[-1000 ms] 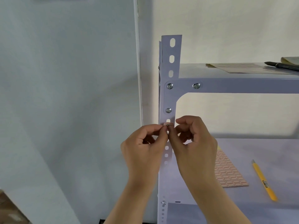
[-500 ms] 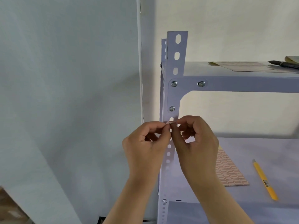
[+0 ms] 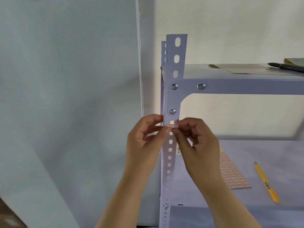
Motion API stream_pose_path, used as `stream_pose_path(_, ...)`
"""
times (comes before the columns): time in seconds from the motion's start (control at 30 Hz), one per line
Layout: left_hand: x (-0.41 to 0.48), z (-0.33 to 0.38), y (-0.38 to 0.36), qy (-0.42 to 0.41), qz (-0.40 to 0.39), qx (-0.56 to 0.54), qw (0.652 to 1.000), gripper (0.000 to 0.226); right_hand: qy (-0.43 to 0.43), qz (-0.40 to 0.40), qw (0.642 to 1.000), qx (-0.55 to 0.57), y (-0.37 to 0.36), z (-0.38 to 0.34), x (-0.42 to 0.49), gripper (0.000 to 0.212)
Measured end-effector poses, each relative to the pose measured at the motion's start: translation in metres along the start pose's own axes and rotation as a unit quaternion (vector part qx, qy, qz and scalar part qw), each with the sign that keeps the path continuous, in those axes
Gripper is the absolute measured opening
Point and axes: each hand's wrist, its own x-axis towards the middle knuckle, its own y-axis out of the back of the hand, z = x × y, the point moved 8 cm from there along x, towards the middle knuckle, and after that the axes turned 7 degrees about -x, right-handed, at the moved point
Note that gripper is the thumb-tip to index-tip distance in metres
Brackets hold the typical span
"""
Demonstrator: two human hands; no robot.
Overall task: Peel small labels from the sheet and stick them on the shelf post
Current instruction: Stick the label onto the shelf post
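A pale grey perforated shelf post stands upright at the middle. A small white label with a red border lies flat on the post's front, just under a bolt. My left hand comes from the left and my right hand from the right; both thumbs touch the label's lower edge and the other fingers are curled. The label sheet, pink with rows of small labels, lies on the lower shelf behind my right wrist, partly hidden.
A yellow pen lies on the lower shelf to the right. On the top shelf rest a flat paper sheet and a black marker. A pale wall is to the left.
The label was pinched between my fingertips in front of the post; now it lies flat against the post. The view shifted slightly, so the post sits a bit further right.
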Motion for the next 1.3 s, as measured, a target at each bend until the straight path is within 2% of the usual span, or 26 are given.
stream_pose_path(0.13, -0.001, -0.002, -0.001, -0.013, -0.005, -0.023, 1.0, 0.018, -0.012, -0.01, 1.0, 0.025, 0.0, 0.001, 0.001, 0.021)
stream_pose_path(0.37, 0.0, 0.0, -0.003, -0.048, 0.018, 0.023, 0.998, 0.007, -0.018, 0.002, 1.0, 0.023, 0.0, 0.0, 0.006, 0.016)
stream_pose_path(0.5, 0.006, 0.005, -0.002, -0.058, 0.033, 0.055, 0.996, 0.02, -0.021, 0.001, 1.0, 0.023, 0.001, 0.002, 0.011, 0.014)
stream_pose_path(0.63, 0.009, 0.003, 0.0, -0.054, -0.005, 0.04, 0.998, 0.007, -0.02, -0.041, 0.998, 0.048, 0.0, 0.005, 0.018, 0.009)
stream_pose_path(0.77, 0.01, 0.001, 0.003, -0.042, -0.034, 0.033, 0.998, 0.012, -0.012, -0.073, 0.995, 0.06, -0.002, 0.005, 0.016, 0.012)
stream_pose_path(0.9, 0.006, -0.002, 0.001, -0.034, -0.049, 0.012, 0.998, 0.019, -0.018, -0.097, 0.993, 0.066, -0.003, 0.005, 0.014, 0.024)
stream_pose_path(1.1, 0.002, -0.002, -0.002, -0.036, -0.016, -0.017, 0.999, 0.016, -0.027, -0.06, 0.996, 0.052, -0.003, 0.006, 0.01, 0.016)
stream_pose_path(1.3, 0.003, -0.002, 0.001, -0.044, 0.025, 0.016, 0.999, 0.011, -0.042, -0.014, 0.999, 0.032, 0.001, 0.009, 0.01, 0.004)
